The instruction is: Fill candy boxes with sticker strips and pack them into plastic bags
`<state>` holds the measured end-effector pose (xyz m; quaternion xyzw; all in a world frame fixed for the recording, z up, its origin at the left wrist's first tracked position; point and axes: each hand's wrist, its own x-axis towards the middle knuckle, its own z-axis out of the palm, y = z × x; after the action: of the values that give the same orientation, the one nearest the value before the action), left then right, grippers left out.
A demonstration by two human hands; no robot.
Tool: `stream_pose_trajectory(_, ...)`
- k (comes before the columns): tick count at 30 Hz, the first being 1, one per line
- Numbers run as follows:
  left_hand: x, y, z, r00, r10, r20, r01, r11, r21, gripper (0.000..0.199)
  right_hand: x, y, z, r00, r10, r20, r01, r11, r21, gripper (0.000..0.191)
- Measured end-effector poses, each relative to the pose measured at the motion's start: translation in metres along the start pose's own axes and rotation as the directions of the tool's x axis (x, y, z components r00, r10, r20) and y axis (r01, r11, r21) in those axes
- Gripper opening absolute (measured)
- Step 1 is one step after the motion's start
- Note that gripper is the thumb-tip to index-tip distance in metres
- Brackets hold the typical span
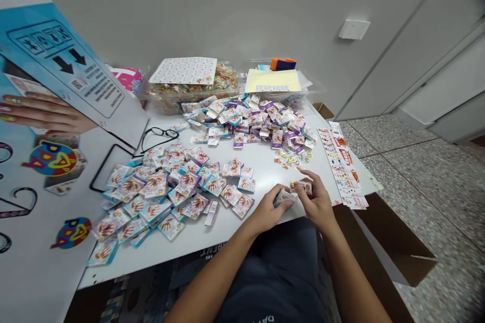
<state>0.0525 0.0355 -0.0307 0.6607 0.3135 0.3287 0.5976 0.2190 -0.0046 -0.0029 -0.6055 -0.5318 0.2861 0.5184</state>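
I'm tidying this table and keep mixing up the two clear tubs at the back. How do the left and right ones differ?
The left tub is heaped with small multicoloured pieces; the right tub shows mainly papers.
A white printed sheet covers part of the left tub; a yellow sheet lies on the right tub.
Both are clear plastic and stand at the back of the table.

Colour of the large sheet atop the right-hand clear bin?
The large sheet is mostly pale yellow; best seen in the head view.
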Motion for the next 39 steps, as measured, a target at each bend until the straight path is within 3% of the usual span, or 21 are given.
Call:
stream_pose_trajectory(3, -0.011, 0.010, -0.007, 0.990, -0.097, 0.104, 0.115, 0.976, -0.185, 0.033, -0.008, -0.012, -0.006, 0.992, -0.032, 0.123, 0.041, 0.997, -0.070, 0.027)
stream_pose_trajectory(6, -0.022, 0.023, -0.015, 0.961, -0.165, 0.224, 0.206, 0.963, -0.175, 0.045, -0.018, -0.026, -0.013, 0.955, -0.090, 0.284, 0.123, 0.987, -0.101, 0.019)
stream_pose_trajectory(9, -0.028, 0.036, -0.018, 0.974, -0.122, 0.190, 0.130, 0.991, -0.030, 0.046, -0.024, -0.039, -0.015, 0.917, -0.136, 0.375, 0.183, 0.978, -0.094, 0.021)
stream_pose_trajectory(12, -0.029, 0.042, -0.016, 0.989, -0.068, 0.128, 0.067, 0.998, 0.016, 0.060, -0.025, -0.045, -0.013, 0.892, -0.131, 0.433, 0.195, 0.975, -0.106, 0.018)
stream_pose_trajectory(14, -0.030, 0.043, -0.013, 0.993, -0.056, 0.108, 0.059, 0.998, -0.023, 0.071, -0.026, -0.046, -0.011, 0.910, -0.092, 0.404, 0.151, 0.982, -0.116, 0.017)
stream_pose_trajectory(17, -0.033, 0.043, -0.011, 0.995, -0.027, 0.094, 0.032, 0.998, -0.053, 0.073, -0.028, -0.047, -0.009, 0.956, 0.026, 0.292, -0.013, 0.999, -0.047, 0.031)
stream_pose_trajectory(19, -0.036, 0.042, -0.011, 0.995, -0.022, 0.099, 0.031, 0.996, -0.084, 0.072, -0.028, -0.048, -0.009, 0.957, 0.110, 0.267, -0.127, 0.991, 0.048, 0.037)
stream_pose_trajectory(22, -0.041, 0.044, -0.013, 0.994, -0.014, 0.112, 0.038, 0.976, -0.214, 0.069, -0.028, -0.054, -0.009, 0.951, 0.164, 0.261, -0.201, 0.972, 0.123, 0.028)
stream_pose_trajectory(26, -0.048, 0.048, -0.010, 0.993, -0.040, 0.112, 0.083, 0.911, -0.405, 0.074, -0.031, -0.065, -0.007, 0.971, 0.110, 0.213, -0.139, 0.982, 0.125, 0.014)
stream_pose_trajectory(29, -0.052, 0.053, -0.006, 0.994, -0.062, 0.090, 0.101, 0.843, -0.528, 0.076, -0.035, -0.073, -0.004, 0.983, -0.026, 0.181, 0.006, 0.994, 0.111, 0.011)
stream_pose_trajectory(34, -0.055, 0.064, -0.005, 0.994, -0.108, -0.032, 0.077, 0.859, -0.505, 0.052, -0.040, -0.080, 0.000, 0.961, -0.219, 0.168, 0.232, 0.970, -0.066, 0.015)
stream_pose_trajectory(36, -0.056, 0.066, -0.006, 0.990, -0.120, -0.070, 0.076, 0.890, -0.450, 0.045, -0.041, -0.081, 0.001, 0.963, -0.198, 0.181, 0.213, 0.975, -0.064, 0.016)
stream_pose_trajectory(39, -0.055, 0.066, -0.007, 0.984, -0.143, -0.101, 0.095, 0.921, -0.379, 0.040, -0.042, -0.081, 0.002, 0.980, -0.072, 0.183, 0.074, 0.997, -0.004, 0.019)
